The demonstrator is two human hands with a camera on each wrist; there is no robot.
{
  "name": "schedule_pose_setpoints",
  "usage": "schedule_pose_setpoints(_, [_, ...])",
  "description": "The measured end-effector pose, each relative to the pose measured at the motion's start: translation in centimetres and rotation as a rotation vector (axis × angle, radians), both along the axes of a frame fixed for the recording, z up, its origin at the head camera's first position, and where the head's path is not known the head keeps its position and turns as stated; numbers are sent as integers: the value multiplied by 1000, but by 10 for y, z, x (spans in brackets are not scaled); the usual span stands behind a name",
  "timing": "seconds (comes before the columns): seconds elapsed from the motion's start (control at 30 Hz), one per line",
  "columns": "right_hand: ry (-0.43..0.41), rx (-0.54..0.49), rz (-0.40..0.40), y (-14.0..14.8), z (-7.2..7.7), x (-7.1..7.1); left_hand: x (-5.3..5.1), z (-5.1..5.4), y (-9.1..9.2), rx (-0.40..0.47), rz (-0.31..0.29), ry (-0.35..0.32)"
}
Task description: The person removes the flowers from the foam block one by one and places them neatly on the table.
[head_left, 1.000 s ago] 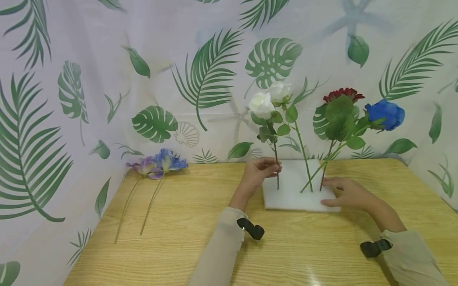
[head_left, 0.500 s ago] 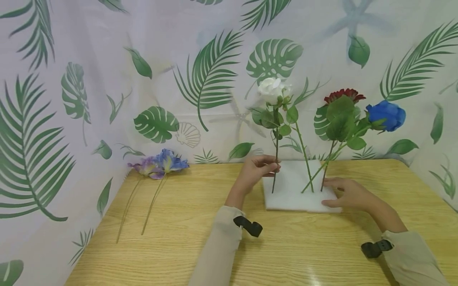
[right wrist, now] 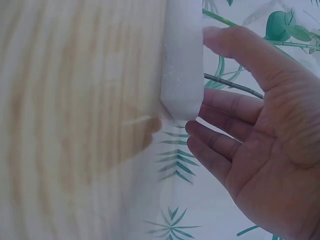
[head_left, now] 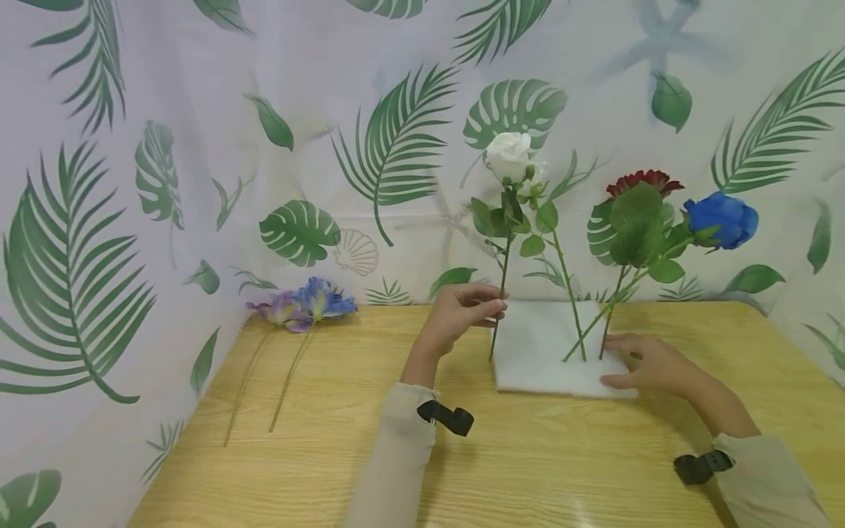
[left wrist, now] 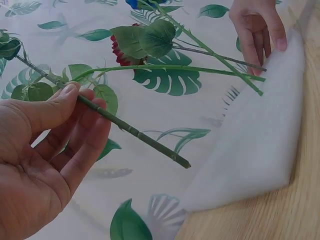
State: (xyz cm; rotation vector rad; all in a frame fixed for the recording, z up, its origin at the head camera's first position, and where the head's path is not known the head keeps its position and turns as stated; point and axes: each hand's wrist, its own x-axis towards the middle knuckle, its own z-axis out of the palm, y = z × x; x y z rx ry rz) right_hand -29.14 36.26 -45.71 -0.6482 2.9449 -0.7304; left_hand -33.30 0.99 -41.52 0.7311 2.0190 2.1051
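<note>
My left hand (head_left: 455,319) pinches the stem of a white artificial rose (head_left: 508,155) between thumb and fingers. In the left wrist view the cut end of this rose stem (left wrist: 170,152) hangs free, apart from the white foam block (left wrist: 250,145). My right hand (head_left: 650,364) touches the right end of the foam block, thumb and fingers spread around its corner. Rising from the block are another white rose, mostly hidden behind the held one, a blue rose (head_left: 725,220) and a dark red daisy-like flower (head_left: 645,181).
Two more artificial flowers, one purple (head_left: 280,308) and one blue (head_left: 323,299), lie on the left of the wooden table (head_left: 370,411). A leaf-print cloth (head_left: 409,44) hangs behind and to the left.
My left hand has shifted left with the white rose, bringing the stem's lower end to the block's left edge. The bloom has turned and now leans slightly right. My right hand stays at the block.
</note>
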Motion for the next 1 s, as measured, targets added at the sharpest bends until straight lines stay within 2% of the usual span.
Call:
schedule_pose_setpoints(0.17, [-2, 11, -9, 2, -2, -2, 6, 0, -12, -22, 20, -1])
schedule_pose_setpoints(0.53, [24, 19, 7, 1, -5, -4, 15, -9, -50, -163, 55, -23])
schedule_pose_setpoints(0.77, [20, 16, 8, 0, -4, -4, 16, -5, -80, -236, 68, -31])
schedule_pose_setpoints(1.0, [20, 14, 5, 0, -4, -4, 22, -1, -116, -305, 116, -18])
